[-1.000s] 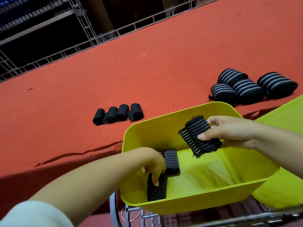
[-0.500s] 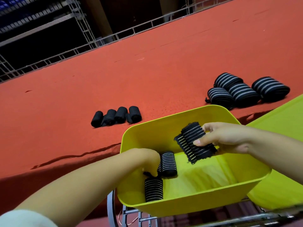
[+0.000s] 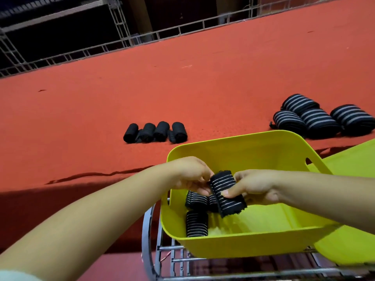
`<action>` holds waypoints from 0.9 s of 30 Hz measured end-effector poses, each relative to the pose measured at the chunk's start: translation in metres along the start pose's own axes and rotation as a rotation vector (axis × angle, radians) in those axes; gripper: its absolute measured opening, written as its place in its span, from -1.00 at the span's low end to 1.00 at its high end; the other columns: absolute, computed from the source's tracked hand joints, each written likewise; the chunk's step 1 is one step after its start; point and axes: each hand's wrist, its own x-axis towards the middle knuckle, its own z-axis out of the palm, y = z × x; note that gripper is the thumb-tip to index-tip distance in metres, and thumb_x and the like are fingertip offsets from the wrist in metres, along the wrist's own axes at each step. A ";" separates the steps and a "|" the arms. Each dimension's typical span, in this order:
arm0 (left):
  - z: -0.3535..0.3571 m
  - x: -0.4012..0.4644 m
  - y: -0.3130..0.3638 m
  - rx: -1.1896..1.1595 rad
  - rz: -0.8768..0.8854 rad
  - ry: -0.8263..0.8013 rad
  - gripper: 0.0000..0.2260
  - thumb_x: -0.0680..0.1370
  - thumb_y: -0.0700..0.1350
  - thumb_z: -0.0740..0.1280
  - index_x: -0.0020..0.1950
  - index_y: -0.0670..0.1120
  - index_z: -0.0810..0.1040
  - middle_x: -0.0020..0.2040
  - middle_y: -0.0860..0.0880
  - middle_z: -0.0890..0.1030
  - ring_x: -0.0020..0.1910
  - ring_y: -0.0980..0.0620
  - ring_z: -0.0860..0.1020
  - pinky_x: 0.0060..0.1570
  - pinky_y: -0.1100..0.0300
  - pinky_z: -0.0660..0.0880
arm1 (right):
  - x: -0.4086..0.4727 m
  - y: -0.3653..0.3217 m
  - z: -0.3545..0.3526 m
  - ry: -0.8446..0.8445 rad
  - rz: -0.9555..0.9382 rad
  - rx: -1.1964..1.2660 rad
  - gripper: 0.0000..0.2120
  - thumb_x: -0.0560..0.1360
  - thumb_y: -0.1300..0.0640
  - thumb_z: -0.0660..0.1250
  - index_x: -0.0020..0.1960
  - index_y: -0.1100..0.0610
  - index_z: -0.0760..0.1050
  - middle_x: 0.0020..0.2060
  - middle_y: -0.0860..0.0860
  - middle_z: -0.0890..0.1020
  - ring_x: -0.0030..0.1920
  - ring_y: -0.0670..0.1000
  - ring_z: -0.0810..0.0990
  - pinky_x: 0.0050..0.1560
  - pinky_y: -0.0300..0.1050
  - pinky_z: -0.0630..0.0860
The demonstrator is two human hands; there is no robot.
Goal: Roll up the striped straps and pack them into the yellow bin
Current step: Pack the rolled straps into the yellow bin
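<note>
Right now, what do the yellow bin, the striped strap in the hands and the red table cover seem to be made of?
Yellow rounded bin: likely moulded plastic, smooth with a slight sheen and a cut-out handle.
Black strap with grey stripes, held by both hands: woven, probably elastic fabric; ribbed, with fuzzy edges.
Red table cover: matte cloth, perhaps felt; no shine, creased at the front edge.

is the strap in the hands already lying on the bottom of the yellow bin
No, both the left hand and right hand hold the striped strap above the yellow bin floor.

Right half of yellow bin [image 3: 239,142] floor bare — rolled straps [image 3: 196,224] crowding its left.
</note>
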 end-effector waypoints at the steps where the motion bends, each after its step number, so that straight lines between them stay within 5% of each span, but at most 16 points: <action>1: 0.000 0.003 -0.003 0.034 -0.034 0.018 -0.80 0.61 -0.32 0.14 0.13 -0.29 0.52 -0.23 -0.17 0.58 -0.30 -0.01 0.60 -0.15 0.16 0.62 | 0.005 0.002 0.004 0.007 0.028 -0.003 -0.87 0.46 0.35 0.38 -0.05 0.19 0.47 0.00 0.22 0.61 0.08 0.22 0.59 0.16 0.07 0.46; 7: 0.008 0.027 -0.010 0.188 -0.179 0.023 -0.73 0.68 -0.08 0.11 0.13 -0.29 0.41 -0.22 -0.19 0.50 -0.34 -0.05 0.54 -0.18 0.12 0.58 | 0.029 0.014 0.015 -0.012 0.254 -0.143 -0.74 0.48 0.20 0.41 0.14 0.11 0.47 0.20 0.13 0.54 0.15 0.07 0.49 0.30 0.09 0.26; 11: 0.020 0.045 -0.017 0.289 -0.271 -0.040 -0.66 0.70 -0.07 0.04 0.28 -0.30 0.39 -0.04 -0.23 0.54 -0.27 -0.06 0.54 0.03 0.05 0.56 | 0.047 0.030 0.019 0.024 0.401 -0.203 -0.63 0.40 0.08 0.50 0.14 0.03 0.47 0.18 -0.02 0.54 0.11 -0.05 0.48 0.07 -0.01 0.32; 17: 0.030 0.054 -0.017 0.385 -0.289 -0.140 -0.68 0.67 -0.26 0.07 0.40 -0.32 0.34 0.32 -0.31 0.47 0.28 -0.23 0.51 0.32 -0.02 0.42 | 0.069 0.051 0.024 -0.025 0.554 -0.300 -0.66 0.40 -0.01 0.49 0.12 -0.02 0.48 0.03 -0.10 0.56 -0.03 -0.10 0.49 -0.18 -0.14 0.29; 21: 0.035 0.054 -0.019 0.435 -0.313 -0.170 -0.66 0.66 -0.27 0.09 0.42 -0.33 0.32 0.42 -0.29 0.37 0.37 -0.24 0.42 0.33 -0.03 0.41 | 0.082 0.058 0.027 -0.026 0.614 -0.311 -0.68 0.40 0.00 0.49 0.06 0.01 0.44 -0.12 -0.08 0.53 -0.27 -0.12 0.50 -0.19 -0.10 0.40; 24: 0.038 0.057 -0.027 0.519 -0.332 -0.199 -0.71 0.66 -0.27 0.08 0.33 -0.36 0.37 0.29 -0.33 0.46 0.30 -0.22 0.48 0.23 0.06 0.48 | 0.090 0.066 0.030 -0.016 0.630 -0.289 -0.64 0.40 -0.02 0.49 0.10 -0.02 0.42 -0.11 -0.12 0.54 -0.32 -0.15 0.52 -0.21 -0.13 0.39; 27: 0.039 0.059 -0.029 0.692 -0.322 -0.239 -0.78 0.65 -0.27 0.06 -0.08 -0.32 0.43 -0.12 -0.23 0.52 0.04 -0.14 0.57 -0.17 0.19 0.51 | 0.093 0.068 0.031 -0.018 0.628 -0.277 -0.70 0.41 -0.04 0.47 0.01 0.00 0.42 -0.19 -0.14 0.53 -0.34 -0.17 0.50 -0.23 -0.16 0.40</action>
